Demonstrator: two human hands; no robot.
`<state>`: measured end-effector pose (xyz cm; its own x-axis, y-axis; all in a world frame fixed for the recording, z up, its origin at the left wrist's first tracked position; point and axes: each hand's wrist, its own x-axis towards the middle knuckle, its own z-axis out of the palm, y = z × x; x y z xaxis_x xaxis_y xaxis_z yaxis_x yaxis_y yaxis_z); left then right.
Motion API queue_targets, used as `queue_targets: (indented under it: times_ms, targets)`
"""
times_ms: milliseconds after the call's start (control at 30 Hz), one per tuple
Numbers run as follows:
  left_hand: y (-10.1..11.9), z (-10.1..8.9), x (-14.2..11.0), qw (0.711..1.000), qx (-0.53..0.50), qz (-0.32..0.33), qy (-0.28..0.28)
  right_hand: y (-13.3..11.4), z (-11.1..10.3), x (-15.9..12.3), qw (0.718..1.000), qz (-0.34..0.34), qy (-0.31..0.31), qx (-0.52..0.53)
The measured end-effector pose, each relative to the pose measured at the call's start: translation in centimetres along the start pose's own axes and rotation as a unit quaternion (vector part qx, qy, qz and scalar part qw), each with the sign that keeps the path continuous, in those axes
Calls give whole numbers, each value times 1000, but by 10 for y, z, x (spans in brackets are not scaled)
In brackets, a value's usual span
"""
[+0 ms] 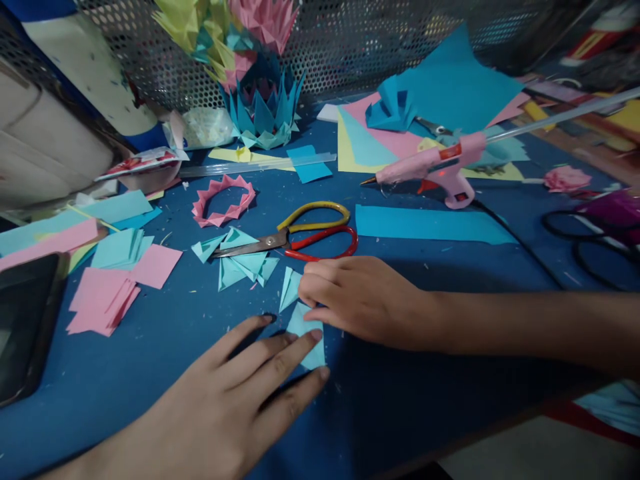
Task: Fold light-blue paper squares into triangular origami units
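Note:
On the blue table a light blue piece of paper (pixel 313 357) lies under the fingertips of my left hand (pixel 250 377), whose fingers are stretched out and apart. My right hand (pixel 355 300) is curled, its thumb and fingers closed at the upper edge of that same paper; the exact pinch is partly hidden. A small folded light blue triangle (pixel 289 288) sits against the knuckles of my right hand. Just beyond, scissors with one yellow and one red handle (pixel 320 230) rest with their blades across several folded light blue triangles (pixel 243 267).
A pink glue gun (pixel 435 167) stands behind a blue paper strip (pixel 425 225). Left are pink squares (pixel 103 300), light blue squares (pixel 120 248) and a phone (pixel 27 327). A pink folded ring (pixel 223 217) and paper flowers (pixel 263 107) are farther back.

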<state>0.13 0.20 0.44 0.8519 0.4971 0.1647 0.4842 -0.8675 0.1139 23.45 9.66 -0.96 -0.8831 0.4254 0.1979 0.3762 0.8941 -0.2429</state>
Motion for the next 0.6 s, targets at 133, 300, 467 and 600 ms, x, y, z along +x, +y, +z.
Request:
queue_targets:
  times_ms: [133,300,467,600]
  targets:
    - [1,-3,-2,999,13,-34,-8,11,-10,-3,991,-82,51,91]
    - [-1,-3,-3,999,9,-43,-7,17,-19,-6,951,-286,59,104]
    - [0,1,-6,999,5,-30,10,28,-26,-5,958,-277,26,65]
    - [-5,5,-6,999,-3,-22,27,33,-33,-3,962,-272,3,26]
